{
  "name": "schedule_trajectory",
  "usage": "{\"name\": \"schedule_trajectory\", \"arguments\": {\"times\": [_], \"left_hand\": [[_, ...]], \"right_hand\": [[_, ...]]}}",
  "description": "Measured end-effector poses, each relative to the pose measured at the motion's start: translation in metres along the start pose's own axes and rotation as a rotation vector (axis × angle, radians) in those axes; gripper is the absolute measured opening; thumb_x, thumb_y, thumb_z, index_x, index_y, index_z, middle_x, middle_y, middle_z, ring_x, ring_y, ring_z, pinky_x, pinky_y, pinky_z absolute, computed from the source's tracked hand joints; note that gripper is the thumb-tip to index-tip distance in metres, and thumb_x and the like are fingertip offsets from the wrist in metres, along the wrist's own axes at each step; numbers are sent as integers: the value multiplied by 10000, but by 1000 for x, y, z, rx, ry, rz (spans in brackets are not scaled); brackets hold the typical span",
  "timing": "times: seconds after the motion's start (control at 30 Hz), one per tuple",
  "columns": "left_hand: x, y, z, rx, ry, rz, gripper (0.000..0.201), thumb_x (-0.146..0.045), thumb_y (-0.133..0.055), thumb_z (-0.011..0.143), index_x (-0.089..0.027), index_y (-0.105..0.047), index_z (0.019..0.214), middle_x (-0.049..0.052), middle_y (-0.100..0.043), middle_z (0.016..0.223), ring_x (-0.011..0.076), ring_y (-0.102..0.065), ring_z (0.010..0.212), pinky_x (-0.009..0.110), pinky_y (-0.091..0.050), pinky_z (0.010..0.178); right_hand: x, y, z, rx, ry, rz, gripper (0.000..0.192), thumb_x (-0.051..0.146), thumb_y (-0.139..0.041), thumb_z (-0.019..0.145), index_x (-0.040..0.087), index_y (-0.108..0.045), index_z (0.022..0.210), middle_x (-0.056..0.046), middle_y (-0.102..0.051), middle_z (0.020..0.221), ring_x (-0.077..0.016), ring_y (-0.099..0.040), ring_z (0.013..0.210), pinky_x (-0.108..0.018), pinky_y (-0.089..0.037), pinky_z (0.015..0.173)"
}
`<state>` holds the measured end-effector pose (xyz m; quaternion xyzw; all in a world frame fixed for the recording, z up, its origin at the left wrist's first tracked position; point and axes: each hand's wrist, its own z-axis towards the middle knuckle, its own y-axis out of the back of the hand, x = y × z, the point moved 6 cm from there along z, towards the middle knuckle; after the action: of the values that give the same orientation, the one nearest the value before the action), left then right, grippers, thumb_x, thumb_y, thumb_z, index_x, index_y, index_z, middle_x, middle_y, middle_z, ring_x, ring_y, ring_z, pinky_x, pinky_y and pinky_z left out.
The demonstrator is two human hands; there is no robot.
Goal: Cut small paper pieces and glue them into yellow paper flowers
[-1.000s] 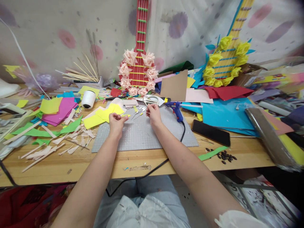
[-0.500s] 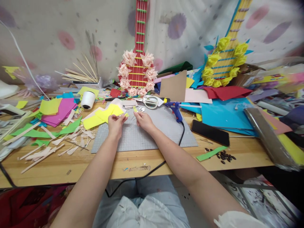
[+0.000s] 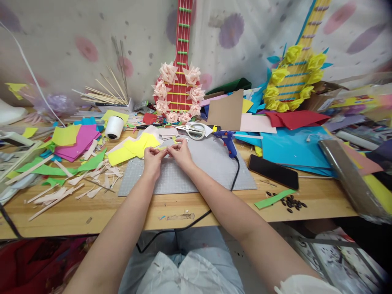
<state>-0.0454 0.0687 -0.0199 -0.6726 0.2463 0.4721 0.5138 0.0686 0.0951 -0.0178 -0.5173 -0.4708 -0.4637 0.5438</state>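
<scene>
Over the grey cutting mat [image 3: 208,171], my left hand [image 3: 152,161] pinches a small yellow paper piece [image 3: 163,148]. The fingertips of my right hand [image 3: 181,154] meet those of the left at this paper, and its fingers are pressed together. A bit of yellow also shows above the right fingers; whether it belongs to the same piece I cannot tell. Just left of my left hand, larger yellow paper sheets [image 3: 133,148] lie on the mat's edge. White-handled scissors [image 3: 196,130] and a blue glue gun [image 3: 227,142] rest at the mat's far side.
Behind stand a red paper guitar [image 3: 179,94] with pink flowers and a yellow guitar [image 3: 295,77]. Paper scraps [image 3: 101,179] cover the left. A black phone [image 3: 273,171], blue sheets [image 3: 294,149] and black beads [image 3: 290,202] lie right. The glue gun's cord [image 3: 196,220] hangs over the table edge.
My right hand has moved left and its fingertips now meet those of my left hand at the yellow paper. Before, the hands were apart. The view has shifted slightly.
</scene>
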Motion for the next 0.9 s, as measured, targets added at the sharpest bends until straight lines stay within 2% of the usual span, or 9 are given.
{"name": "schedule_trajectory", "arguments": {"times": [0.13,0.27,0.4,0.53,0.63,0.8,0.9], "left_hand": [[0,-2,-2,16,1,15,473,-115,-717,454,-199,-332,715,-115,-440,588,47,-518,540,275,-491,719],[-1,-5,-4,39,38,13,450,-112,-713,455,-192,-339,692,-108,-447,571,57,-534,531,296,-494,720],[1,-5,-3,65,78,19,417,-143,-705,482,-190,-340,678,-74,-492,602,97,-581,595,297,-489,691],[4,0,1,42,16,123,430,-152,-736,458,-184,-379,694,-84,-479,598,70,-539,555,254,-470,650],[7,3,3,26,15,125,437,-144,-734,445,-186,-377,695,-92,-470,594,68,-531,539,255,-465,645],[4,2,3,6,50,32,440,-97,-720,435,-192,-363,675,-102,-441,579,66,-521,531,273,-465,675],[1,4,3,-19,58,-10,431,-73,-714,433,-189,-365,658,-98,-440,577,65,-521,545,282,-463,708]], "right_hand": [[2,5,0,-54,67,-68,359,228,-579,686,234,-297,908,110,-492,607,-66,-519,474,-200,-459,496],[1,9,2,-82,52,-81,346,233,-561,701,231,-291,917,114,-499,600,-65,-511,429,-198,-447,466],[0,7,4,-42,61,-65,339,231,-551,714,230,-303,945,112,-496,598,-67,-515,435,-201,-452,468],[0,6,4,-1,73,-58,321,224,-543,724,233,-328,961,110,-489,597,-60,-508,451,-185,-446,461],[2,9,6,12,34,-80,226,276,-511,765,226,-372,936,93,-503,598,-57,-504,464,-168,-425,440],[13,37,15,-73,12,-174,145,333,-444,819,214,-436,901,44,-551,661,-66,-513,524,-171,-411,466],[27,63,19,-161,60,-413,172,349,-389,842,204,-455,777,24,-552,656,-93,-528,569,-208,-421,540]]}}
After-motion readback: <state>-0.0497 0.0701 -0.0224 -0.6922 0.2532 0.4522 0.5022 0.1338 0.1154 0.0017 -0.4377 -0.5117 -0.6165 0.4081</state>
